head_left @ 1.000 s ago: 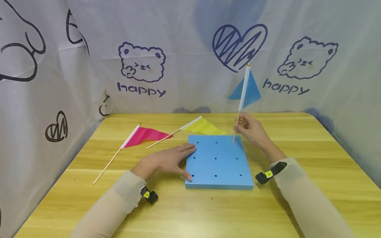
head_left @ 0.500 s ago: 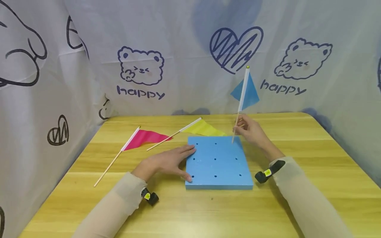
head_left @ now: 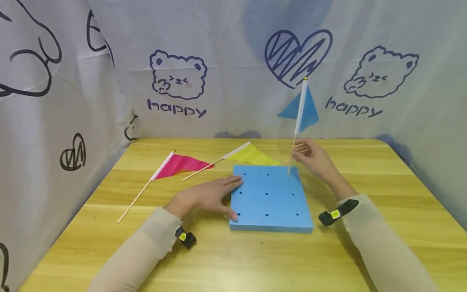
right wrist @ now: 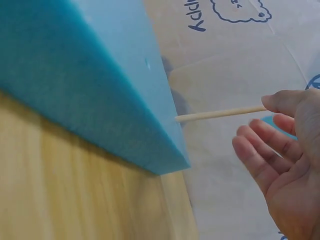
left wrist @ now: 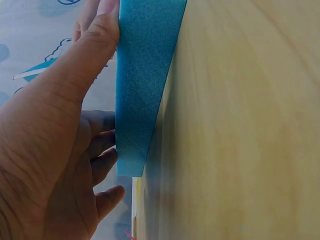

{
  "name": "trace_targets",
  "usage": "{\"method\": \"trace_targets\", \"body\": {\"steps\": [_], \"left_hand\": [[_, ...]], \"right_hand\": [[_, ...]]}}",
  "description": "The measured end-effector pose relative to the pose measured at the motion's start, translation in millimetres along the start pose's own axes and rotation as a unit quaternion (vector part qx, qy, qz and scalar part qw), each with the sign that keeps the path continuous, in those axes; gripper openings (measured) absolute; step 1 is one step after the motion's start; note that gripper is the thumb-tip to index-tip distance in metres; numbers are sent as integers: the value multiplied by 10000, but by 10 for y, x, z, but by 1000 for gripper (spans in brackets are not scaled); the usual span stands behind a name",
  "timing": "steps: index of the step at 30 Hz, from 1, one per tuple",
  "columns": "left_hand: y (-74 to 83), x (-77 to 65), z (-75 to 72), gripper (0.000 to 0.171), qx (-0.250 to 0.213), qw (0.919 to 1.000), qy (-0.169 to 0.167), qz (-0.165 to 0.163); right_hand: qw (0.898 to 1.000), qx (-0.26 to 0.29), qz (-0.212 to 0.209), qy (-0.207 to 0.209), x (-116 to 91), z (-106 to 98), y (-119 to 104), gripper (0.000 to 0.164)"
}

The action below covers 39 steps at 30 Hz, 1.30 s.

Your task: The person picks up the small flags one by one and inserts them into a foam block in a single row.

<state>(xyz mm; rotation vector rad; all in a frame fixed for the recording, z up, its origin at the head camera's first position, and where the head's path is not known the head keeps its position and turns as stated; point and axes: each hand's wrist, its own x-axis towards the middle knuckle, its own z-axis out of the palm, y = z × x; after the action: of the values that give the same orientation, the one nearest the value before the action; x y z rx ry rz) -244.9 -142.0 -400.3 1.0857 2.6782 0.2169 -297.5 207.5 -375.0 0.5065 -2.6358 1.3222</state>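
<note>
A blue foam block (head_left: 279, 205) with small holes in its top lies on the table. Along its left edge rests my left hand (head_left: 206, 197), thumb and fingertips on the top face. My right hand (head_left: 314, 157) pinches the wooden stick of a blue flag (head_left: 308, 109) between thumb and finger, the other fingers loosely bent. The flag stands nearly upright, leaning slightly right. In the right wrist view the lower end of the stick (right wrist: 215, 114) meets the block's top near its far right corner.
A pink flag (head_left: 178, 164) lies on the wooden table (head_left: 233, 263) to the left. Behind the block is a yellow flag (head_left: 251, 155), its stick end pointing left and its cloth reaching the block's back edge. A white printed curtain (head_left: 233, 81) hangs behind the table.
The head view has shifted slightly. Both hands keep their places on the block and the flag stick, and the stick's end stays at the same corner.
</note>
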Motion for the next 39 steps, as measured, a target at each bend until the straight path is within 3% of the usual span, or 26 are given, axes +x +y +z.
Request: {"method": "trace_targets", "body": {"steps": [18,24,34,39], "left_hand": [[8,-1,-33,117,5,10000,-67,-61],[4,-2,-39,118,1,10000,-77,-31],[23,-15,-61,116,-8,10000,-36,-4],[24,-19,-50,118,-16,10000,-35,-11]], "right_hand": [[9959,-571,-631,-294,-299,-60,24,55],[9870,-929,-1199,-533,-387,-40,32,51],[9621,-1617,-1965,-977,-526,-28,-8,61],[9552,-1719,-2114,-1158,-625,-15,-46,67]]}}
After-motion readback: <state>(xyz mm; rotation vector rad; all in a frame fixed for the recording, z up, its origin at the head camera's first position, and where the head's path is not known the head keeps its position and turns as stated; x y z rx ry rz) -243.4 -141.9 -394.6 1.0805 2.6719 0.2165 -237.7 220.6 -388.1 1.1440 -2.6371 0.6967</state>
